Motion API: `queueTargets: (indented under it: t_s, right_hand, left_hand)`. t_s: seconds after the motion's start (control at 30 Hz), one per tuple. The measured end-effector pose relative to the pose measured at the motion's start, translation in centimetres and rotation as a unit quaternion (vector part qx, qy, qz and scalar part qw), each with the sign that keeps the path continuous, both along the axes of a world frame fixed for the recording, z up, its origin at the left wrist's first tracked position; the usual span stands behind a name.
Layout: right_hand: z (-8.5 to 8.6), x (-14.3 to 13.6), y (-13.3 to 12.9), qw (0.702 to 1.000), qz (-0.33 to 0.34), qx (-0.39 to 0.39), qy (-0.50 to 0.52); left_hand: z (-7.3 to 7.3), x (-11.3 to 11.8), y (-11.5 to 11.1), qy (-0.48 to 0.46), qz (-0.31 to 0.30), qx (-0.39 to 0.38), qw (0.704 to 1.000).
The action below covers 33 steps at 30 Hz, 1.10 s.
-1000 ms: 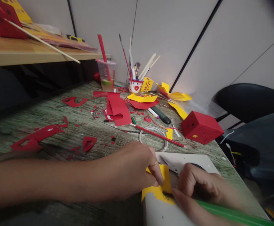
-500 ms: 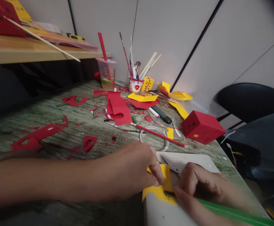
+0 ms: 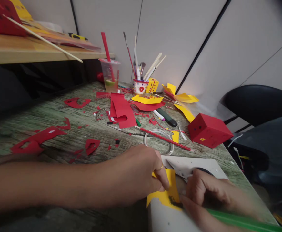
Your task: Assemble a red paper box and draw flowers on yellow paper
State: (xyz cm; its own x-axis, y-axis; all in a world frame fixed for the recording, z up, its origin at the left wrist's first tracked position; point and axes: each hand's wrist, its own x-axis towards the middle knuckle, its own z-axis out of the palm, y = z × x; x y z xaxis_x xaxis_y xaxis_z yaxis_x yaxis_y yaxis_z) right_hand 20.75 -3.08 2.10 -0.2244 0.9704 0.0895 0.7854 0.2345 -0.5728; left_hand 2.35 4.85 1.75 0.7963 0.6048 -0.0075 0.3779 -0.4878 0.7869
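My left hand [image 3: 141,172], with a ring on one finger, is closed, its bent fingers pressing a piece of yellow paper [image 3: 172,180] down on a white board [image 3: 165,216]. My right hand [image 3: 204,190] grips a green pen [image 3: 237,219], its shaft slanting off towards the lower right. The pen's dark tip meets the lower part of the yellow paper, at a small dark drawn mark. Behind my right hand lies a black loop [image 3: 205,171], mostly hidden, which looks like a scissors handle.
Red paper scraps [image 3: 38,140] litter the wooden table. Past the board lie a white tape ring [image 3: 159,132] and red paintbrush [image 3: 167,139]. A red paper box [image 3: 210,130] stands right. Behind are a drink cup [image 3: 110,75], a brush pot [image 3: 140,87] and a dark-handled cutter [image 3: 167,117].
The dark mark on the yellow paper has grown thicker, and the pen tip has shifted slightly down. My right hand has moved a little. My left hand stays on the paper.
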Motion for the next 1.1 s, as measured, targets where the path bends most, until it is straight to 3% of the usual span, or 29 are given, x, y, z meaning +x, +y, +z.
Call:
queueTargets:
  t_s: [0.2,1.1]
  right_hand:
    - [0.07,0.1,0.06,0.999,0.006,-0.026,0.022]
    - [0.37,-0.24,0.21,1.0,0.017,-0.01,-0.011]
  left_hand:
    - [0.05,0.07,0.2,0.005,-0.005,-0.01,1.0]
    - [0.35,0.08,0.28,0.006,-0.009,-0.011,1.0]
